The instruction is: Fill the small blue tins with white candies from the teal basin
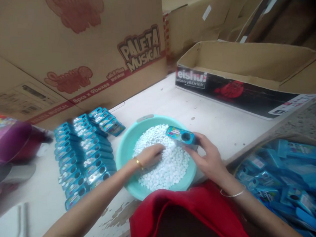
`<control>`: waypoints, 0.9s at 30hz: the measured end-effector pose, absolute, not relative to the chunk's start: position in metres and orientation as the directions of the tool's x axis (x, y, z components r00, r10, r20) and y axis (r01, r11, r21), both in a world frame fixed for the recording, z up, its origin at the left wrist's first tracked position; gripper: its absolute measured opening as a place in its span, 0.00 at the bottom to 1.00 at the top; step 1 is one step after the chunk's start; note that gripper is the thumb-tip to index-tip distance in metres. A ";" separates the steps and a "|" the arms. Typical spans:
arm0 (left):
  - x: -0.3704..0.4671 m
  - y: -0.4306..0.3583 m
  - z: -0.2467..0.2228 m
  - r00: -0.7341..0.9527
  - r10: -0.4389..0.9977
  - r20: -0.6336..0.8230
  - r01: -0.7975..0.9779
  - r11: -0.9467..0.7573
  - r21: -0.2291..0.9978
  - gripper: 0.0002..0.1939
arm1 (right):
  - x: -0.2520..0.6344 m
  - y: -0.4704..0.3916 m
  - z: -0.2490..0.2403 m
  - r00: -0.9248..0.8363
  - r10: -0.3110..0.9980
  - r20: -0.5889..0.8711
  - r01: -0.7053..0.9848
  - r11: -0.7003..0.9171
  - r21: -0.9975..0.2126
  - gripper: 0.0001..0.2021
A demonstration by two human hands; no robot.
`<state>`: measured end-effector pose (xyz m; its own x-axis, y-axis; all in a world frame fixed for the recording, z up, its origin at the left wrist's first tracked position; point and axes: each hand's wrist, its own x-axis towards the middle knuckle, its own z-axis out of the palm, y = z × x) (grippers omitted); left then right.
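A turquoise plastic basin (pixel 122 148) full of small white candies (pixel 173 163) stands in front of me. My left hand (pixel 150 156) is dug into the candies, its fingers curled and partly buried, so what they hold is hidden. Over the basin's right side, my right hand (pixel 206 155) grips a small blue candy box (pixel 180 135) with a dark round hole in its top, thumb on one side and fingers on the other. Left of the basin, several similar blue boxes (pixel 96 150) stand in tight rows, some with white candies showing on top.
Behind the rows rises a large cardboard carton (pixel 90 47). An open, low black-printed box (pixel 225 90) lies at the back right. Below the table's right edge, a container holds many blue boxes (pixel 288 175). A white phone-like object (pixel 11 228) and a purple item (pixel 13 140) lie left.
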<state>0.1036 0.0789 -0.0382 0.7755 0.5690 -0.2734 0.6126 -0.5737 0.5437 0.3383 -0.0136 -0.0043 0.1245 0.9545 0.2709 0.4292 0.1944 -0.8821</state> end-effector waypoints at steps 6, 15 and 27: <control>0.074 0.075 0.007 0.792 0.575 -0.206 0.555 -0.535 0.637 0.13 | 0.342 -0.011 -0.009 0.167 0.952 0.256 0.421 0.166 -0.892 0.17; 0.061 0.069 0.124 0.778 0.605 -0.168 0.597 -0.630 0.497 0.09 | 0.324 -0.010 -0.008 -0.067 0.929 0.364 0.529 0.343 -0.777 0.19; 0.115 0.055 0.177 0.761 0.561 -0.325 0.611 -0.788 0.070 0.10 | 0.313 -0.012 -0.015 -0.117 0.920 0.373 0.488 0.380 -0.786 0.21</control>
